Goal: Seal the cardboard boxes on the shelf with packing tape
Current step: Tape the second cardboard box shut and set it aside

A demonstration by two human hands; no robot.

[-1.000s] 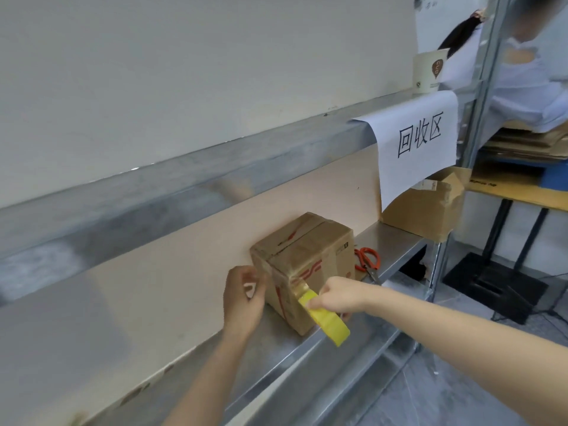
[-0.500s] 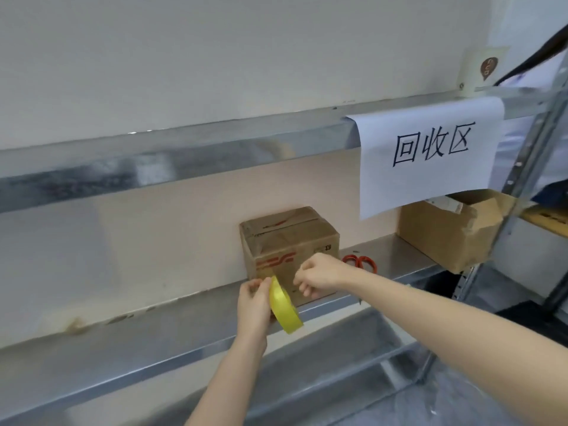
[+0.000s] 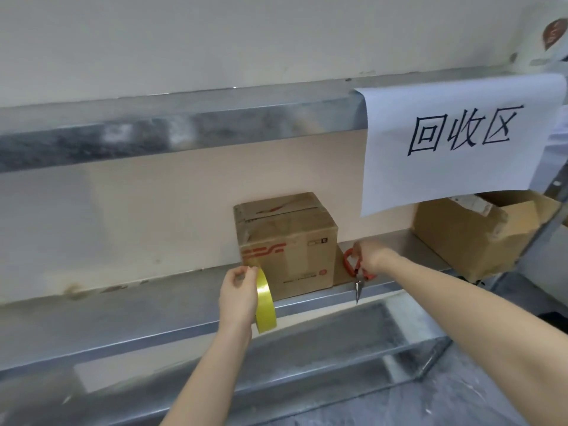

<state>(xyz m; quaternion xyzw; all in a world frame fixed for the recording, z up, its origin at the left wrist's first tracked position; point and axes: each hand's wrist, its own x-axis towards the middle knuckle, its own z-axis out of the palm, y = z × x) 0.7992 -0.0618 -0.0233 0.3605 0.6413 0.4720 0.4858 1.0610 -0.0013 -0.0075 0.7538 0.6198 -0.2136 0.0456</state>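
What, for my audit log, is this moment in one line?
left hand: holds yellow tape roll | right hand: grips red-handled scissors | cardboard box: on shelf

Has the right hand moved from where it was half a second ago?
Yes. The right hand left the front of the cardboard box and went rightward, past the box's edge, and now grips the orange scissors.

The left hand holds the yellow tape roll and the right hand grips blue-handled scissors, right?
Not blue: the head view shows the scissors have orange-red handles. The left hand does hold the yellow tape roll, and the right hand grips the scissors.
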